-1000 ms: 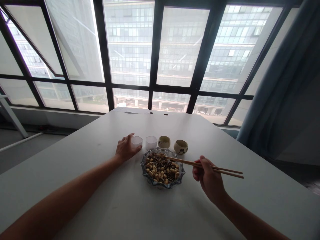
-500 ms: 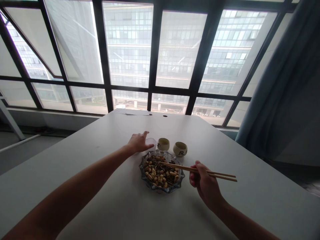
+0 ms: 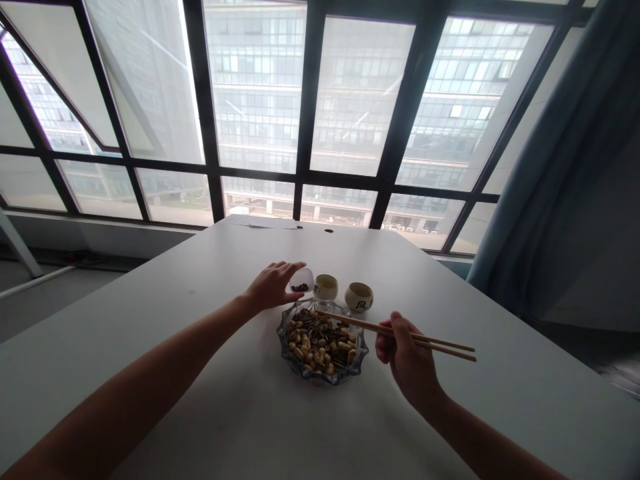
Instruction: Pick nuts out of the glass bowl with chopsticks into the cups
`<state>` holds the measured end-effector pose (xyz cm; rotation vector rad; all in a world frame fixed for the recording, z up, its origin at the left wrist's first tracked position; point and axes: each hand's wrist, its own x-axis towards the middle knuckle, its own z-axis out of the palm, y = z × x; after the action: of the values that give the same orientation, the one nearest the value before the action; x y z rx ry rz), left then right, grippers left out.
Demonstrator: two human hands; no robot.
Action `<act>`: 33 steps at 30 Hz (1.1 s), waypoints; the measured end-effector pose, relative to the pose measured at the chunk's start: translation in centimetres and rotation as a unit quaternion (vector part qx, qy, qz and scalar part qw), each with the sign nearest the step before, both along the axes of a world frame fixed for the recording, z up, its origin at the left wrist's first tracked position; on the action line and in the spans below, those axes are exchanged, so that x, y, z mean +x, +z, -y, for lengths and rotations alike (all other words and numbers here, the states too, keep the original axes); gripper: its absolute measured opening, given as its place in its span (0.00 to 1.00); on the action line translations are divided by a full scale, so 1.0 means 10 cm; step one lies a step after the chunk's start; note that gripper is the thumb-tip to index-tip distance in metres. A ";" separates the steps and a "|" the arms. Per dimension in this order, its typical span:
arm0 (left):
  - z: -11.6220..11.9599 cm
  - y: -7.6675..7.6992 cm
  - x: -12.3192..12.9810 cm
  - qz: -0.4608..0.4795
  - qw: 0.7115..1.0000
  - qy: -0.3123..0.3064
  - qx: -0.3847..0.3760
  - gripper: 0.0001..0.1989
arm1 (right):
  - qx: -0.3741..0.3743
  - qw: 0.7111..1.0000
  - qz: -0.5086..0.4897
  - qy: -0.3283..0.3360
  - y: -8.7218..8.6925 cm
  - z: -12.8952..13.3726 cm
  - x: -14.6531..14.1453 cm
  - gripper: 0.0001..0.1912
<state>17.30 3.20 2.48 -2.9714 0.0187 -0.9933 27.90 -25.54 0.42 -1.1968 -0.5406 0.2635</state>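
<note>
My right hand (image 3: 409,360) is closed on a pair of wooden chopsticks (image 3: 367,325), whose tips reach over the far part of a scalloped glass bowl (image 3: 364,350). Peanuts in shells and striped seeds (image 3: 320,343) fill that bowl. Beyond its left rim, my left hand (image 3: 274,285) has thumb and fingers spread around the left side of a small clear container (image 3: 306,275) with a few dark pieces inside; whether the fingers touch it I cannot tell. Two cream cups stand behind the bowl, the left cup (image 3: 326,287) beside the container and the right cup (image 3: 359,297) with a dark character on it.
The white table (image 3: 240,413) stretches away to the large windows. Papers (image 3: 265,222) lie at its far edge, near two dark round holes. A blue curtain (image 3: 550,167) hangs on the right, and a white metal frame (image 3: 20,243) stands at the left.
My left hand has lowered its fingers around the container, and the dark pieces inside now show. The chopstick tips have shifted slightly away from me and up from the seeds.
</note>
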 end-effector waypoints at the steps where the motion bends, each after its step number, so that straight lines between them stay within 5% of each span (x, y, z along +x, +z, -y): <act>1: -0.01 0.00 -0.01 0.000 1.000 -0.001 0.002 0.33 | 0.006 1.000 0.023 -0.005 0.05 -0.05 0.01 0.26; 6: 0.02 0.03 -0.02 -0.009 1.000 0.001 0.016 0.32 | 0.016 0.976 0.215 -0.033 0.32 -0.38 0.09 0.24; 11: 0.04 0.05 -0.02 -0.011 1.000 0.005 0.017 0.31 | -0.067 0.878 0.473 0.033 0.31 -0.65 0.16 0.20; 14: 0.03 0.06 -0.02 -0.013 1.000 0.016 0.015 0.31 | -0.079 0.843 0.531 0.039 0.27 -0.68 0.16 0.16; 17: 0.03 0.07 -0.01 -0.026 0.999 0.034 0.004 0.31 | -0.078 0.858 0.508 0.014 0.29 -0.59 0.13 0.15; 25: 0.00 0.14 0.08 -0.136 0.983 0.119 -0.044 0.31 | -0.079 0.961 0.256 0.062 0.53 -0.17 0.15 0.30; 33: -0.09 0.03 -0.13 -0.096 0.986 0.107 -0.079 0.33 | -0.201 0.944 0.156 0.210 0.51 -0.05 0.22 0.31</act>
<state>16.00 4.12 2.76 -3.1118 -0.3857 -0.7129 30.07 -25.08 5.56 -1.5243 -1.0614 0.5735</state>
